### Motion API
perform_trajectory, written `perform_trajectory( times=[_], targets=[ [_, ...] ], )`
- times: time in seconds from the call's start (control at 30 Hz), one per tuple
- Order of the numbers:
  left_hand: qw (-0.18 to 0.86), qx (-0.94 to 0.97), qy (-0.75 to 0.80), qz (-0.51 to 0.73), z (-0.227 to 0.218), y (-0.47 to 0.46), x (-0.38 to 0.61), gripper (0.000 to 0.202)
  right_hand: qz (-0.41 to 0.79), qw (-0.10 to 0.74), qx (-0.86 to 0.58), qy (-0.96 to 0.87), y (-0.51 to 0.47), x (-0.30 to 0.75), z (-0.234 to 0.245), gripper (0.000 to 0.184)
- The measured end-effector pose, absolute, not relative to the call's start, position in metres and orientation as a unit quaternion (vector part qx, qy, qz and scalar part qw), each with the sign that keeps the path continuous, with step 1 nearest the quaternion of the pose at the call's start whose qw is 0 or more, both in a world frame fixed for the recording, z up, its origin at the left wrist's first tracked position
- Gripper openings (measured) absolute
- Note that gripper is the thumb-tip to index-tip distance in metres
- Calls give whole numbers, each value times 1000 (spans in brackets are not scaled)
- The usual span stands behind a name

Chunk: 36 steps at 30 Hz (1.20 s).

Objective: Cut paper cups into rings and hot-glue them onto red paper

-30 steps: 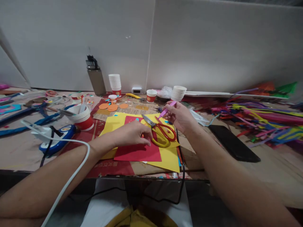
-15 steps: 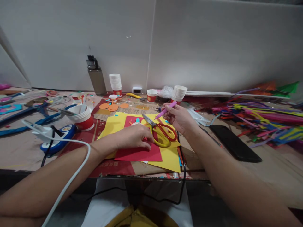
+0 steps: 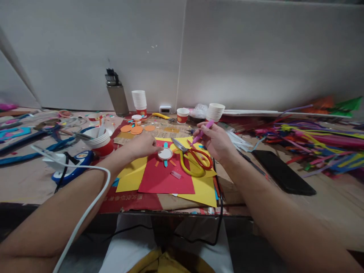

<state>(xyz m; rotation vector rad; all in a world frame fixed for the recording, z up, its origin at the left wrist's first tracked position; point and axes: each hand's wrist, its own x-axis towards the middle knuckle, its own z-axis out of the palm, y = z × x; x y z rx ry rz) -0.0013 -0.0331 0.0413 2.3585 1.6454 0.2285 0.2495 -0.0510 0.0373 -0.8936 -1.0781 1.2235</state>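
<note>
My right hand holds a pink-purple pen, its tip pointing down and left above the scissors. The fingers of my left hand are curled, with the thumb at the left edge of a small round white piece. Anything between those fingers is hidden. Blue and orange strips stick out around the round piece, which lies on red paper. Close by on that paper is a small translucent pink cap. Scissors with one yellow and one red handle lie partly open on the red and yellow paper.
Orange paper discs, stacked paper cups and a bottle stand or lie farther back. To the left are a cup of tools and a blue power strip. A black phone and colourful pipe cleaners lie right.
My left hand has moved back and left, off the red paper's middle to the round piece. The small pink cap now shows on the paper. My right hand still holds the pen.
</note>
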Motion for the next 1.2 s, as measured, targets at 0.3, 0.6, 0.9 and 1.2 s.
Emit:
perform_trajectory(
  times=[0.3, 0.6, 0.9, 1.2],
  targets=[
    [112, 837, 532, 66, 37, -36, 6, 22, 366, 524, -451, -623, -57, 237, 31, 10],
    [40, 823, 541, 170, 41, -41, 8, 23, 140, 393, -512, -751, -72, 226, 33, 29],
    [-87, 812, 486, 311, 38, -64, 26, 31, 147, 439, -544, -700, -80, 218, 38, 30],
    [80, 770, 444, 451, 37, -59, 23, 41, 176, 499, -548, -648, -81, 226, 50, 23]
  ],
)
